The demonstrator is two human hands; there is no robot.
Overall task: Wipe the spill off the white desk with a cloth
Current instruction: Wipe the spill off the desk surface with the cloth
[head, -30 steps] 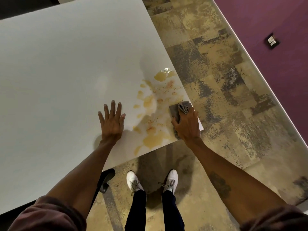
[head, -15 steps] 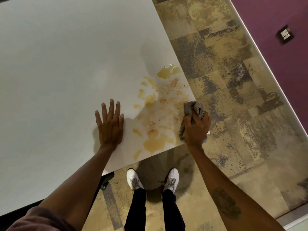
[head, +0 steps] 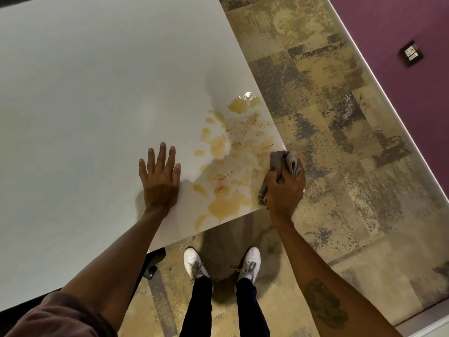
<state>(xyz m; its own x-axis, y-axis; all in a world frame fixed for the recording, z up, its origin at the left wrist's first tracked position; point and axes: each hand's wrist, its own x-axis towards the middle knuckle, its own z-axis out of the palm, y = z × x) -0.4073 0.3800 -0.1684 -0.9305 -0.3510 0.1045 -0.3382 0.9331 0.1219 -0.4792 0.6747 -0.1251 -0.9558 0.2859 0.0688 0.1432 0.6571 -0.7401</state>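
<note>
A yellow-brown spill [head: 229, 154] with reddish specks spreads over the near right corner of the white desk [head: 97, 105], from a wet puddle at the far end to a larger pool by the near edge. My right hand [head: 285, 188] is shut on a bunched grey cloth [head: 288, 162] at the desk's right edge, beside the spill. My left hand [head: 160, 177] lies flat on the desk with fingers spread, just left of the spill.
Mottled tan and grey carpet [head: 328, 142] lies to the right of the desk. A purple wall [head: 401, 32] with a socket plate [head: 412, 54] runs beyond it. My white shoes [head: 194, 262] stand below the desk's near corner, next to a black desk foot [head: 151, 263].
My right hand drew the cloth rightward to the desk's edge and bunched it up. The streak it crossed looks thinner and smeared. My left hand stayed put.
</note>
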